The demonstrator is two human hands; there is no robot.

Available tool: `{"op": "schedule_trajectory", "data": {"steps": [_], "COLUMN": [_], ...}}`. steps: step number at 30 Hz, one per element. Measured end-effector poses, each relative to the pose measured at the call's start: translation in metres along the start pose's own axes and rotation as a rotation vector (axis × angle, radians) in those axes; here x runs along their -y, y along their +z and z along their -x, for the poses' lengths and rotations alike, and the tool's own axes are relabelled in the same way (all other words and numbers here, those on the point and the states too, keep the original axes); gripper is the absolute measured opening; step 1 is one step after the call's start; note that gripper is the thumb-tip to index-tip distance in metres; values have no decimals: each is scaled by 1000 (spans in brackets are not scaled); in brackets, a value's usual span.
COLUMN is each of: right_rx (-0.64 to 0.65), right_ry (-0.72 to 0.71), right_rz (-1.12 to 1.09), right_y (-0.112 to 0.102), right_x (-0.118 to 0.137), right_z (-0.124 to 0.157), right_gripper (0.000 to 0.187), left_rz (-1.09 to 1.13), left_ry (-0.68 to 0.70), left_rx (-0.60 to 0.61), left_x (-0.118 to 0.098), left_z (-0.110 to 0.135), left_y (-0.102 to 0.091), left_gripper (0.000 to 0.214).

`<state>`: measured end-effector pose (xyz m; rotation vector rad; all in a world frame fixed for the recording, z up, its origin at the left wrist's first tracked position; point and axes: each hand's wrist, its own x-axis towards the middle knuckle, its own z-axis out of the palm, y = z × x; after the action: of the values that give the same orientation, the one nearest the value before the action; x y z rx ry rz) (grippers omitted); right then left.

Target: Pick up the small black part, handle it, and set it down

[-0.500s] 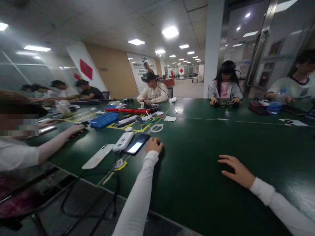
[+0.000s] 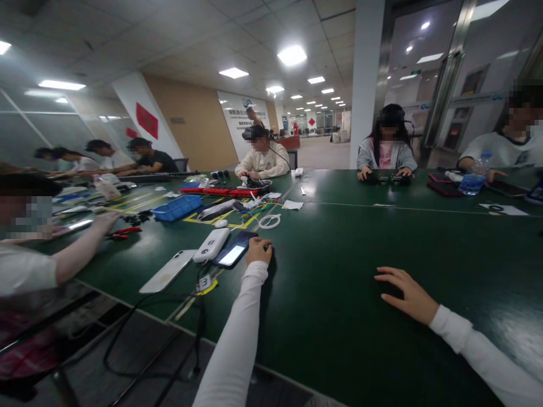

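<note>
Green tabletop (image 2: 331, 277): L hand (image 2: 258, 250) curled round small dk item (image 2: 267, 246), R hand (image 2: 406, 295) loosely open w/ nothing visible; prob grasp step, any lift needs clearing phone (image 2: 236, 250) alongside.

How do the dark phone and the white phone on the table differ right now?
The dark phone shows a bright white patch on its upper face; the white phone shows a plain pale face with no such patch.
The dark phone lies right beside the left hand; the white phone lies farther off, beyond the white device.
Both lie flat on the green table.
</note>
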<state>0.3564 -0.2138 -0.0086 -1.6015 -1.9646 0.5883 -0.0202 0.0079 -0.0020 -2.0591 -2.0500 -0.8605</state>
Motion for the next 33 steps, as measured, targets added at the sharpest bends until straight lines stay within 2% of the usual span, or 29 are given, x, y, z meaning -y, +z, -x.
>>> {"op": "schedule_trajectory", "data": {"steps": [4,13,22,33], "right_rx": [-6,-7,30,16], "right_ry": [-1,-4,19,12], "right_rz": [-10,3,10,-13], "right_y": [2,6,7,0], "right_x": [-3,-9,-14,2], "right_z": [0,-2,-6,-1], "right_gripper": [40,41,43,40], "left_rz": [17,104,15,-10], "left_ry": [-6,182,304,209], "left_rx": [-18,-12,44,111], "left_x": [11,36,31,20], "left_z": [-6,-20,-18,-12], "left_y": [2,13,8,2], "left_gripper": [21,24,23,30]}}
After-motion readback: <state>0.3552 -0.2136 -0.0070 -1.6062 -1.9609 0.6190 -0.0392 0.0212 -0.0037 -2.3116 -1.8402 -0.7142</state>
